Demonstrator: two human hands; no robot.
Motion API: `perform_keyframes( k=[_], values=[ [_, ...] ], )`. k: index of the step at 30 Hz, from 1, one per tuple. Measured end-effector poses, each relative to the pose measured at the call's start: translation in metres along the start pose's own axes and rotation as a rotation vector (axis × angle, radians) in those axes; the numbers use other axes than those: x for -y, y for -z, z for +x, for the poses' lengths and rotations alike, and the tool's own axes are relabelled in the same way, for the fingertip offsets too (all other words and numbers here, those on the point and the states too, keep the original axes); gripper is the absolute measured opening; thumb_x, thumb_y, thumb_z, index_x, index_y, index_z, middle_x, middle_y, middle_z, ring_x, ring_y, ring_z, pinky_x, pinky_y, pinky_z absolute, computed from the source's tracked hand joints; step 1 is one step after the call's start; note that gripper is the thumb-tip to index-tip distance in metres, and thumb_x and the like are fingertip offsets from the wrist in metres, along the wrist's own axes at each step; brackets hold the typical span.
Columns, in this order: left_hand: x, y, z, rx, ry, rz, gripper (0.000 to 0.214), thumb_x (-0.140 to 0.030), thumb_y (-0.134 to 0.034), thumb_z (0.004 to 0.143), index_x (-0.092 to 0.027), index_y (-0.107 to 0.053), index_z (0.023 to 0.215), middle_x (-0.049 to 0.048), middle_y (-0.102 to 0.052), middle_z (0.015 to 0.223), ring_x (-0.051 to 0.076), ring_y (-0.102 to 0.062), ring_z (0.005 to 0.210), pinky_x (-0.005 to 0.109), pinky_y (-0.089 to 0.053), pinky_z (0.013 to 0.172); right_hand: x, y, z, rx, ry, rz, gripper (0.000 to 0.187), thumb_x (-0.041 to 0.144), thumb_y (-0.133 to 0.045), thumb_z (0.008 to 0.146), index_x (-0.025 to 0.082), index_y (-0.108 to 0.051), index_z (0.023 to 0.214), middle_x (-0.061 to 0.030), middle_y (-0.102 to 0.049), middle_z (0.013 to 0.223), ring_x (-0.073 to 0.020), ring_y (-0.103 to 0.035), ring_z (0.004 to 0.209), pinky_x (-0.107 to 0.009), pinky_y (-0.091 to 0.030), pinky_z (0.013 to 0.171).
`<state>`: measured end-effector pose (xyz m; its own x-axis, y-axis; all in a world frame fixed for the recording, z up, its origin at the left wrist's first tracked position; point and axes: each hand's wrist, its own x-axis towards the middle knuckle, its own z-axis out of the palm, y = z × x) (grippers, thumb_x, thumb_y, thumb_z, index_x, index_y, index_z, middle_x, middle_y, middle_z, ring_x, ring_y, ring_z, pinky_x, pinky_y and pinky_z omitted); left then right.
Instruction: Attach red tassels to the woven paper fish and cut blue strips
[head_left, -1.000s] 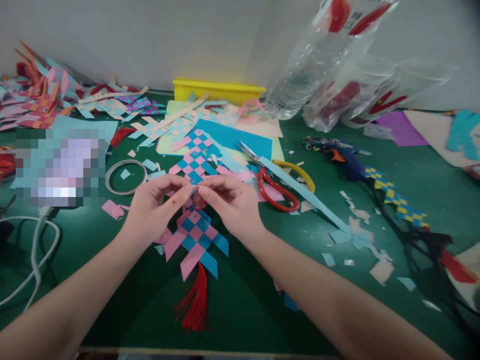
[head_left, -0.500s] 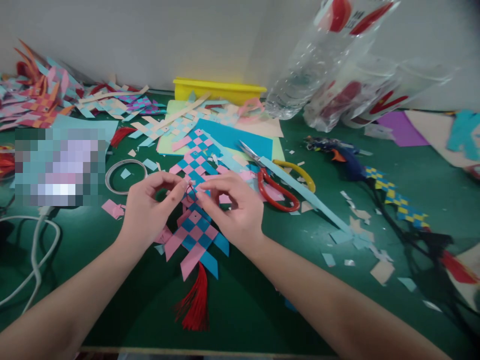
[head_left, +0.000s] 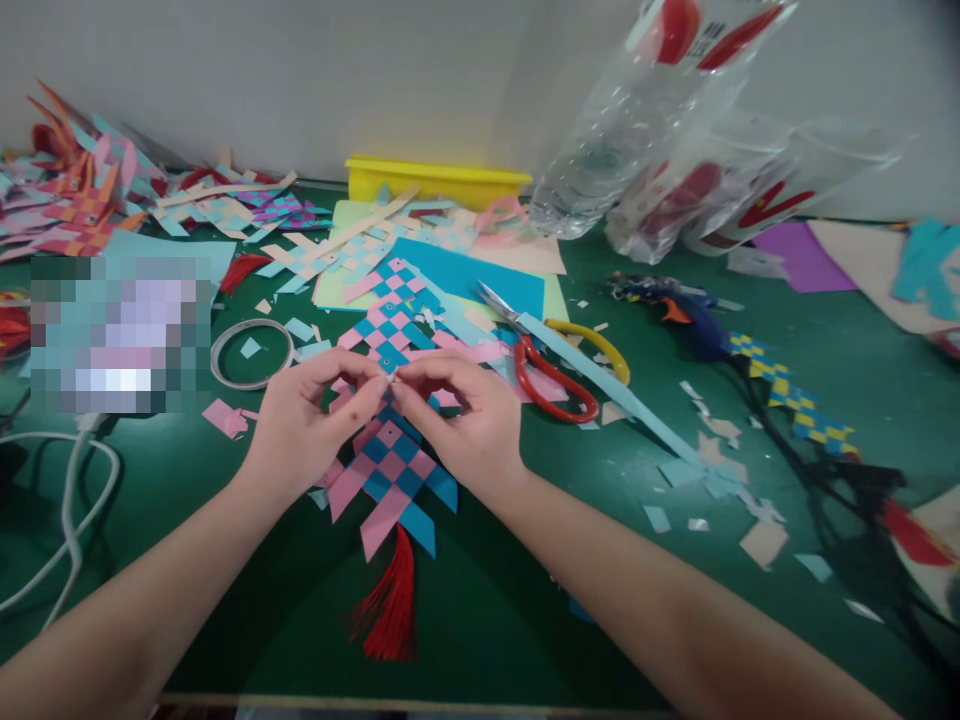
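Several woven paper fish in pink and blue lie in a line on the table, the nearest one (head_left: pixel 392 465) just below my fingers. A red tassel (head_left: pixel 390 600) hangs from its tail end toward the front edge. Over the middle of the line, my left hand (head_left: pixel 319 415) and my right hand (head_left: pixel 465 425) meet fingertip to fingertip, each in a pinch. The thin dark thread that showed between them a moment earlier is now mostly hidden by the fingers. Another woven fish (head_left: pixel 388 325) lies just beyond the hands.
Scissors (head_left: pixel 555 385) with red and yellow handles lie right of my hands, under a pale blue paper strip (head_left: pixel 615 390). A tape roll (head_left: pixel 215 355) and a blurred-out device (head_left: pixel 120 335) with a white cable are at left. Bagged cups (head_left: pixel 750 190) stand at the back right; paper scraps are scattered.
My hands have drawn together until the fingertips touch, the left moving slightly right. The thread visible between them before is now covered. The fish and tassel have stayed in place.
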<state>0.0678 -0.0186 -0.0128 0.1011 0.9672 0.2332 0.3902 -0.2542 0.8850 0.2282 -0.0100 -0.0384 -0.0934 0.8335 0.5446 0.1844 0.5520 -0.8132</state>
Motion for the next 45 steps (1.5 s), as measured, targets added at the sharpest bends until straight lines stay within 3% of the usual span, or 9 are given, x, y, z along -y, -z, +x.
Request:
perform_keyframes(
  k=[7, 22, 45],
  values=[
    [-0.0029, 0.0005, 0.001, 0.024, 0.032, -0.05, 0.008, -0.024, -0.06, 0.083, -0.02, -0.064, 0.079, -0.001, -0.064, 0.072, 0.012, -0.058, 0.067, 0.023, -0.047, 0.06, -0.0011, 0.0004, 0.0016, 0.051, 0.051, 0.033, 0.011, 0.016, -0.064, 0.081, 0.022, -0.067, 0.09, -0.0006, -0.07, 0.081, -0.0129, -0.064, 0.071, -0.027, -0.054, 0.062],
    [-0.0034, 0.0018, 0.0018, 0.07, -0.002, -0.034, 0.008, -0.023, -0.056, 0.083, -0.019, -0.059, 0.077, -0.0015, -0.059, 0.072, 0.01, -0.054, 0.062, 0.022, -0.042, 0.054, -0.0019, 0.0004, 0.0021, 0.076, -0.029, 0.151, 0.008, 0.016, -0.058, 0.085, 0.019, -0.065, 0.084, 0.0002, -0.064, 0.073, -0.0094, -0.059, 0.062, -0.024, -0.051, 0.057],
    [-0.0009, 0.0023, 0.0009, -0.059, 0.041, -0.014, 0.01, -0.021, -0.056, 0.084, -0.02, -0.06, 0.074, -0.0022, -0.06, 0.068, 0.01, -0.053, 0.06, 0.022, -0.041, 0.053, -0.003, 0.0008, 0.0008, 0.057, -0.117, 0.242, 0.006, 0.02, -0.056, 0.088, 0.019, -0.062, 0.084, 0.0004, -0.063, 0.077, -0.0078, -0.056, 0.059, -0.024, -0.049, 0.055]
  ],
)
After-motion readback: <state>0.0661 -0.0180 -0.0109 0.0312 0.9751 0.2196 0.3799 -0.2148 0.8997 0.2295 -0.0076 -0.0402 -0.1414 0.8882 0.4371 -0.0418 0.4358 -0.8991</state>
